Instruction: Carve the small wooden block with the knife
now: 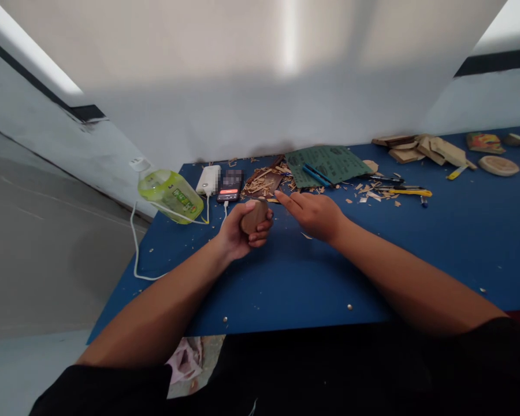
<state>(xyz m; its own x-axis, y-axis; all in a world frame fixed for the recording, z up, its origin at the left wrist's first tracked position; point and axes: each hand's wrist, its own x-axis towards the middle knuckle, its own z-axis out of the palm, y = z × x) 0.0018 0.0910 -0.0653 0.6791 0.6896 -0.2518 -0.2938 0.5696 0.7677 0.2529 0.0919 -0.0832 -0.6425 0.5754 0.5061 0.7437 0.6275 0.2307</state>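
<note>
My left hand [245, 230] is closed around a small rounded piece of brown wood [254, 217], its thumb over the upper edge. Just to the right is my right hand [314, 214], back upward, with the index finger stretched toward the wood and the other fingers curled. Nothing shows in it; its thumb and palm are hidden. Beyond the hands, wood shavings [262, 182] lie around a dark brown sheet [272, 184]. A green sandpaper sheet [329, 163] bears blue pens or tools [316, 175].
On the blue table [286, 289], a phone [230, 186], white power bank [208, 180] and cable stand left beside a yellow-green bottle [171, 196]. Rightward lie a yellow cutter [409, 192], several wood pieces [444, 150] and an oval wooden piece [498, 166]. A wall borders the far edge.
</note>
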